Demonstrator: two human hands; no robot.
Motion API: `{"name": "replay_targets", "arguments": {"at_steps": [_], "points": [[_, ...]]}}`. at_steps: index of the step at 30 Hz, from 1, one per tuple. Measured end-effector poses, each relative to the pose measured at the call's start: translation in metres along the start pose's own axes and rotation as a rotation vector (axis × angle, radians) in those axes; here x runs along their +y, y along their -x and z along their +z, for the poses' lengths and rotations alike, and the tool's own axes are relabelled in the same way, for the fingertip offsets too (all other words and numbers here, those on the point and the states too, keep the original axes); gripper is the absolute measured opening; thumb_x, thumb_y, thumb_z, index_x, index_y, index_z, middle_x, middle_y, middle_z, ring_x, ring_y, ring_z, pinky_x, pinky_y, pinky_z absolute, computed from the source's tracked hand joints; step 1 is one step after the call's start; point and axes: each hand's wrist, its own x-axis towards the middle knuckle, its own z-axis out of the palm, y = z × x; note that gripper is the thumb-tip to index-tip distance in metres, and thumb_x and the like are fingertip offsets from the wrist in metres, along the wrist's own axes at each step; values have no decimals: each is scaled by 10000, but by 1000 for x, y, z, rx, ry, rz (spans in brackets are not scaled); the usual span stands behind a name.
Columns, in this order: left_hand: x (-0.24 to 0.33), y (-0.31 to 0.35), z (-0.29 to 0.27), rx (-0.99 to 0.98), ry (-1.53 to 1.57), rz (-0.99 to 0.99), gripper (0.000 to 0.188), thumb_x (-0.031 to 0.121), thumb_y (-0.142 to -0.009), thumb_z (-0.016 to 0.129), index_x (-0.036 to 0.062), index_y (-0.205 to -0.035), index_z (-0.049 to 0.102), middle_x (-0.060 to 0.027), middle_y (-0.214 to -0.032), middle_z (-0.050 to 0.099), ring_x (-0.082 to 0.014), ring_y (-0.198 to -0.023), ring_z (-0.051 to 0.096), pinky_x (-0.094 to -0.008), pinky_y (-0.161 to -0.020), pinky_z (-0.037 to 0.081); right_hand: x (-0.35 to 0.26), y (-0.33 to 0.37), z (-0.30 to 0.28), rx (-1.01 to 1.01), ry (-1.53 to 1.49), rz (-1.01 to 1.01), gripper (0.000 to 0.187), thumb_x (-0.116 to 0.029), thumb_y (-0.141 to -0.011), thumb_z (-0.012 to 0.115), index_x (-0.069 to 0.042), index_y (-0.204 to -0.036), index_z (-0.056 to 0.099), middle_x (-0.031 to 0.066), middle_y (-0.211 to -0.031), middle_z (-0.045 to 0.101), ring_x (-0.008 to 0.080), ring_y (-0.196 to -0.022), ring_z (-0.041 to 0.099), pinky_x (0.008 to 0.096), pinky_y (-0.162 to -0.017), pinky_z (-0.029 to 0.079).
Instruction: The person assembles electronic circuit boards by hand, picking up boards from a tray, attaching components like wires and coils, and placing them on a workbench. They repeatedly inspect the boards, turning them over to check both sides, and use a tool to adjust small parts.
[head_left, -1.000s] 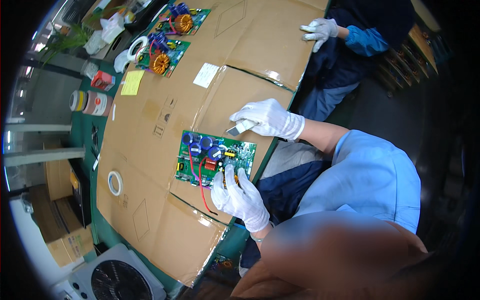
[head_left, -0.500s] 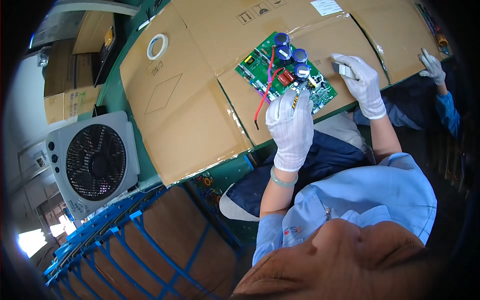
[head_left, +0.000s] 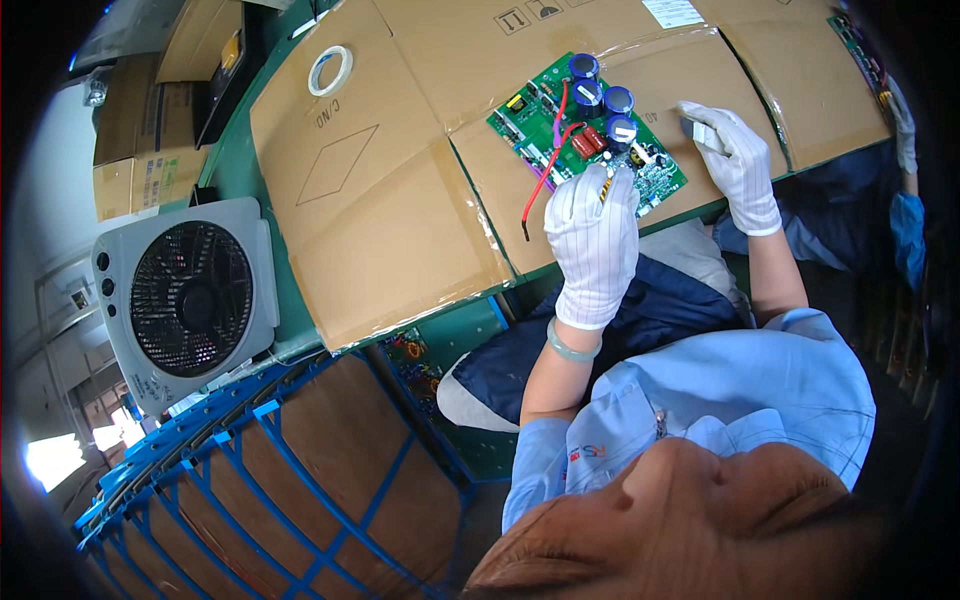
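Observation:
A green circuit board with blue round capacitors, two dark red components and a red wire lies on the cardboard. My left hand, in a white striped glove, is closed at the board's near edge. A yellow-and-black striped bit shows among its fingertips; whether it belongs to the board I cannot tell. To the right of the board, my gloved right hand is closed around a small grey block, its kind unclear. That hand stays apart from the board.
Flattened cardboard covers the green table. A roll of white tape lies at the far left, and a box fan stands at the left. Another person's gloved hand is by a second circuit board at the far right.
The view has shifted slightly, so the table sits a little further right. Both my hands keep their holds. The other person's hand has turned and moved to the second board's near end.

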Motion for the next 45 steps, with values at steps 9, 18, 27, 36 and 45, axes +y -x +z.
{"name": "replay_targets", "arguments": {"at_steps": [9,18,27,36,45], "points": [[0,-1,-12,2,23,36,468,76,-687,831,98,-1133,689,-150,-1086,651,-341,-956,627,-438,-846,492,-3,-1,0,-5,13,3,257,-51,-851,710,-77,-1106,730,96,-1060,738,281,-949,716,327,-796,569],[6,-13,-23,-162,73,-117,570,108,-692,846,55,-1216,630,-167,-1110,651,-341,-984,642,-429,-868,503,3,1,-1,1,20,0,271,-42,-855,710,-79,-1123,722,89,-1063,737,279,-949,715,321,-796,568],[-2,-23,-16,-309,-327,-41,333,392,-752,759,104,-877,648,-70,-779,628,-238,-759,651,-389,-566,509,1,-3,-1,-28,1,23,244,-41,-893,719,-18,-1136,720,126,-1074,737,263,-966,710,324,-851,546],[-9,51,-158,518,-213,-283,270,354,-725,822,105,-769,728,-98,-746,692,-262,-700,688,-342,-619,558,48,17,-9,-64,-164,150,314,-185,-957,721,53,-1161,714,145,-1121,747,199,-988,710,298,-888,544],[-47,369,-269,1152,362,-1297,446,424,-927,722,32,-1135,679,-34,-952,690,-77,-796,645,-255,-675,505,-61,-21,43,-343,-431,-90,301,-137,-1012,627,53,-1243,659,109,-1180,724,164,-1024,672,302,-948,517]]}}
